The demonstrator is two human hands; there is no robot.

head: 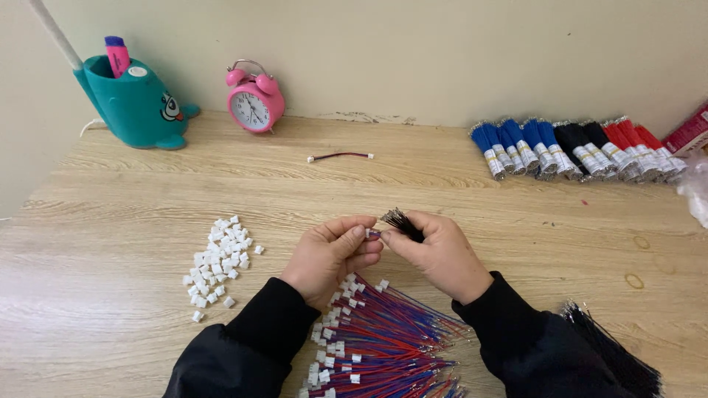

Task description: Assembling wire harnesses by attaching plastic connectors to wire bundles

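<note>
head view | wooden table point(110, 221) against a pale wall | left hand point(328, 254) pinches a small connector point(373, 234), right hand point(439, 250) holds a black wire bunch point(402, 221), fingertips meeting above table | pile of red-blue wired connectors point(383, 339) below hands | white connector heap point(217, 262) left | pink alarm clock point(254, 99), teal pen holder point(136, 103), bundled wires point(575, 147) at back

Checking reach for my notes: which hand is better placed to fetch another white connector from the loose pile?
Probably the left hand: the loose pile of white connectors lies on its side, while the right hand holds black wires.
</note>
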